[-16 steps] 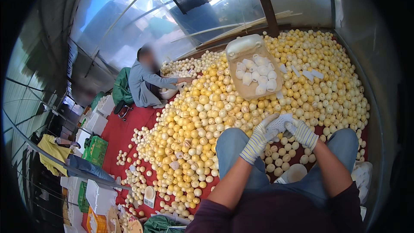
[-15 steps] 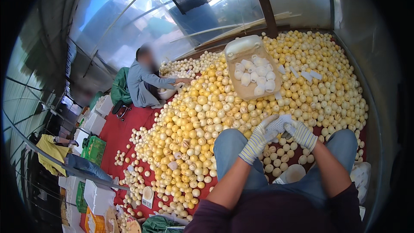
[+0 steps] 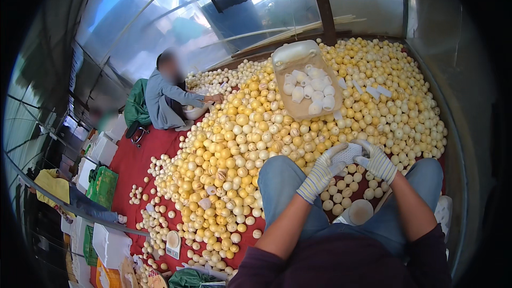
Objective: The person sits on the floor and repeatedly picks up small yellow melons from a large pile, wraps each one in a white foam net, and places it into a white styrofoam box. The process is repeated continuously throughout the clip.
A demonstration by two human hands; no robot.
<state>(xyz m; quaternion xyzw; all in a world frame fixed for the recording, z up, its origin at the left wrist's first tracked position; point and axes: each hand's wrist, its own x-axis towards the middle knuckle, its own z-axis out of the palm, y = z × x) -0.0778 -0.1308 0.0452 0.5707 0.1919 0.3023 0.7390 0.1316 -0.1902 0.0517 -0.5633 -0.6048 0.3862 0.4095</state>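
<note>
Both my hands wear white knit gloves with stripes at the cuffs and meet above my knees. Between them is a white foam net sleeve point(image 3: 350, 153), and whether a fruit is inside it I cannot tell. My left hand point(image 3: 326, 166) grips its left side with the fingers partly curled. My right hand point(image 3: 375, 159) pinches its right side. Just beyond lies a wide heap of small round yellow fruits point(image 3: 240, 144), some with dark stripes. On the heap rests a beige plastic tub point(image 3: 305, 111) holding several fruits in white foam nets point(image 3: 314, 82).
Between my legs stands a small scale with a round pan point(image 3: 361, 212); another scale point(image 3: 173, 242) is at lower left. Loose white foam nets point(image 3: 373, 92) lie on the heap. A co-worker point(image 3: 168, 96) crouches at far left. Red cloth point(image 3: 144, 165), a green crate point(image 3: 103, 188) and white boxes point(image 3: 111, 245) are left.
The view has shifted slightly to the right. My right hand's fingers have moved over the top of the foam net sleeve. The person in yellow at left has changed posture.
</note>
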